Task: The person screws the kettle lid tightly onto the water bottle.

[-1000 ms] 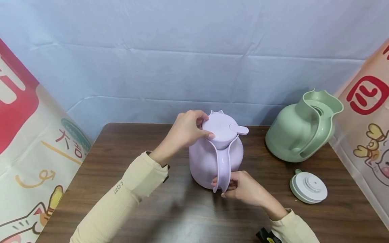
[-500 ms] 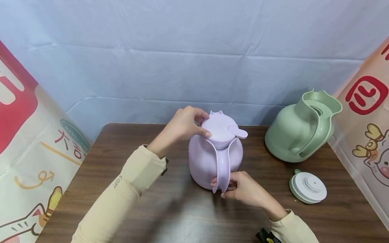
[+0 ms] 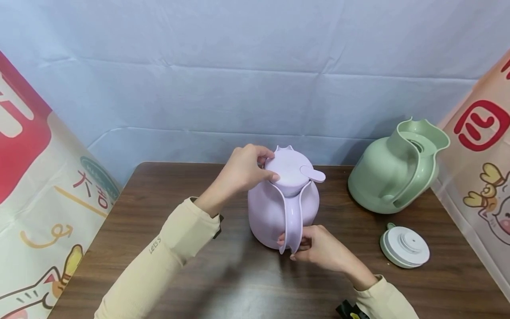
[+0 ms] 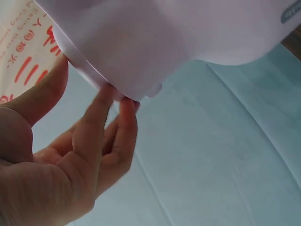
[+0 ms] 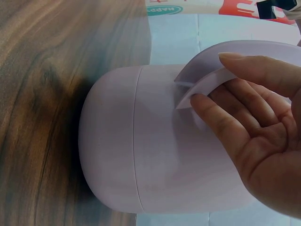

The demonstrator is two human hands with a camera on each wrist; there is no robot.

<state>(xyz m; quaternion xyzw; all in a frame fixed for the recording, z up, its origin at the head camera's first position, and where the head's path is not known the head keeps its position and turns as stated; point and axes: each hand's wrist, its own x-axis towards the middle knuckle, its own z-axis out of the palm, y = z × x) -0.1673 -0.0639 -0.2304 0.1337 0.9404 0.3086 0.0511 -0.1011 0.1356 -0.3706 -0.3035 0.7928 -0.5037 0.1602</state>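
A lilac thermos jug [image 3: 264, 217] stands upright on the wooden table, its handle [image 3: 293, 217] facing the person. On its mouth sits a round lilac lid [image 3: 287, 170], with a tab pointing right. My left hand [image 3: 244, 168] grips the lid's left side, thumb on the near edge and fingers at the far edge. In the left wrist view, fingertips meet the rim just beyond the jug's collar [image 4: 141, 42]. Low down, my right hand [image 3: 323, 249] holds the handle's lower end; the right wrist view has the fingers curled behind it and the thumb along its side.
A green thermos jug [image 3: 376, 177] without a lid stands at the back right, its mouth uncovered. In front of it a green-and-white lid [image 3: 405, 247] lies upside down on the table [image 3: 171, 274]. A pale blue cloth [image 3: 255, 97] hangs behind, with printed sheets on both sides.
My left hand shifts slightly at the lid, whose tab turns a touch toward the person. The right hand stays on the handle, and the jug keeps its place.
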